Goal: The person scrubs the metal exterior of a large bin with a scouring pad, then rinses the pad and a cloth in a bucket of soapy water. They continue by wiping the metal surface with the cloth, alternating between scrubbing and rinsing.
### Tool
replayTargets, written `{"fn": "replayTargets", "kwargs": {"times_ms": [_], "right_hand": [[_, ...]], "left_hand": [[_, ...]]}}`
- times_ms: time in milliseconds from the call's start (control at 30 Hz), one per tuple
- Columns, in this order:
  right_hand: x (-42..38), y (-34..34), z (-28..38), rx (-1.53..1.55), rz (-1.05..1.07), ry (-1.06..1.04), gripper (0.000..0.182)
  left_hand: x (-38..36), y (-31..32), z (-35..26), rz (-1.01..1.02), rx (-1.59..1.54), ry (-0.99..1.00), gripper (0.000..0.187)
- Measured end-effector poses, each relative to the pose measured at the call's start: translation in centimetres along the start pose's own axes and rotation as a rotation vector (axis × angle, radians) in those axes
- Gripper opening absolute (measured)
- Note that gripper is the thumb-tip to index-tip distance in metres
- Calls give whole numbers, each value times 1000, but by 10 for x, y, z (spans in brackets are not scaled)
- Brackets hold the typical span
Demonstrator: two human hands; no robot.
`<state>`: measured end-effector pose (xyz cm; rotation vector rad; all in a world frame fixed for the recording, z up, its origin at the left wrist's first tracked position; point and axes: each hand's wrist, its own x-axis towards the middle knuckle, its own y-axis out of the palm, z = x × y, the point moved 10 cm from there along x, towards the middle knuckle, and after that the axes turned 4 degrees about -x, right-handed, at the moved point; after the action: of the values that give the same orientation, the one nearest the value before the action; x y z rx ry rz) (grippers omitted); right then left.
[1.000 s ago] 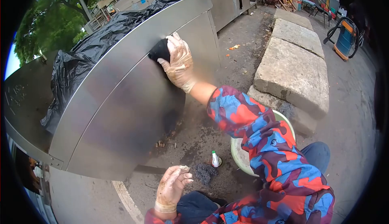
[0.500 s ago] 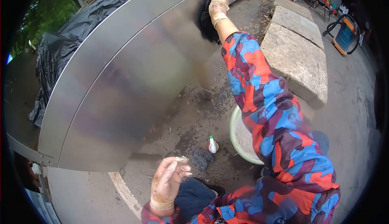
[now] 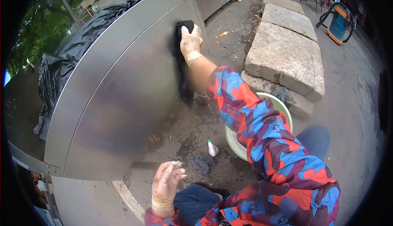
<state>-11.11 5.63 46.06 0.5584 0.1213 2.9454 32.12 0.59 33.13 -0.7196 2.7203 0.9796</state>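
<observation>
A black cloth (image 3: pixel 185 74) hangs from my right hand (image 3: pixel 191 44), which presses it against the large curved metal panel (image 3: pixel 123 91) near its upper right part. Both hands wear thin translucent gloves. Low in the view, my left hand (image 3: pixel 166 185) is raised in front of the panel's lower edge, its fingers curled with gaps between them and nothing in them. On the ground to its right are a dark scouring tangle (image 3: pixel 202 164) and a small white bottle with a green cap (image 3: pixel 211 148).
A pale green basin (image 3: pixel 235 141) stands partly behind my right sleeve. Stone slabs (image 3: pixel 286 54) lie to the right, with another scouring tangle (image 3: pixel 282 94) by them. A blue and orange vacuum (image 3: pixel 338 23) is farther back. Black plastic sheeting (image 3: pixel 61 68) covers something behind the panel.
My right hand has moved left and down across the panel with the black cloth, which now hangs lower. My left hand has barely moved. The camera view has shifted slightly.
</observation>
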Motion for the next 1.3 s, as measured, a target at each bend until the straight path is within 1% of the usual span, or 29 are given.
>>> {"fn": "replayTargets", "kwargs": {"times_ms": [67, 133, 200, 267, 300, 333, 400, 467, 533, 600, 667, 733, 800, 867, 933, 1000, 1033, 1067, 1133, 1167, 1200, 1233, 1300], "right_hand": [[21, 7, 50, -53, -125, -298, 56], [47, 10, 80, -71, -112, -434, 58], [79, 2, 64, -136, -176, -280, 57], [90, -10, 40, -65, -158, -90, 57], [89, -13, 31, -130, -198, -107, 56], [86, -16, 17, -126, -231, -105, 54], [72, -28, -33, -73, -273, 112, 51], [54, -34, -85, 56, -196, 201, 62], [42, -40, -160, -63, -306, 436, 65], [37, -35, -201, -70, -289, 495, 69], [16, -34, -201, -13, -221, 574, 76], [-10, -29, -203, -21, -150, 657, 77], [-52, -28, -185, -68, -77, 715, 79], [-87, -18, -182, -100, 5, 690, 77], [-121, -14, -149, -151, 91, 536, 74], [-138, -25, -90, -283, 155, 410, 70], [-137, -16, -104, -200, 171, 437, 66], [-131, -15, -104, -190, 166, 433, 66], [-112, -12, -99, -86, 145, 295, 61], [-98, -8, -101, 28, 105, 264, 58], [-79, -7, -104, 0, 59, 227, 58], [-56, -6, -110, -8, -9, 223, 58], [-13, -13, -116, -44, -73, 276, 60]], "left_hand": [[3, 1, -1, 6, -30, 0, 17], [6, -1, 0, -34, -21, 1, 20], [7, 4, 1, -14, -44, -20, 20], [7, 9, -1, -8, -54, -27, 20], [7, 12, -2, 11, -53, -21, 20], [8, 10, -1, 0, -58, -29, 20], [8, 11, -2, 16, -47, -17, 20], [7, 10, -2, 10, -41, -14, 20], [5, 12, 0, 27, -69, -23, 20], [6, 12, 1, 46, -68, -30, 20], [6, 14, 3, 70, -74, -44, 21], [7, 18, 2, 74, -39, -42, 22], [7, 23, 4, 80, -26, -48, 22], [8, 28, 6, 84, -12, -48, 22], [9, 30, 7, 74, 13, -37, 21], [8, 27, 9, 60, 34, -32, 21], [9, 25, 9, 48, 52, -32, 21], [9, 25, 8, 54, 61, -26, 21], [7, 16, 7, 19, 57, -14, 21], [6, 14, 8, 34, 64, -39, 22], [6, 13, 6, 38, 64, -36, 22], [5, 10, 6, 27, 64, -36, 22], [4, 7, 4, 9, 57, -38, 22]]}}
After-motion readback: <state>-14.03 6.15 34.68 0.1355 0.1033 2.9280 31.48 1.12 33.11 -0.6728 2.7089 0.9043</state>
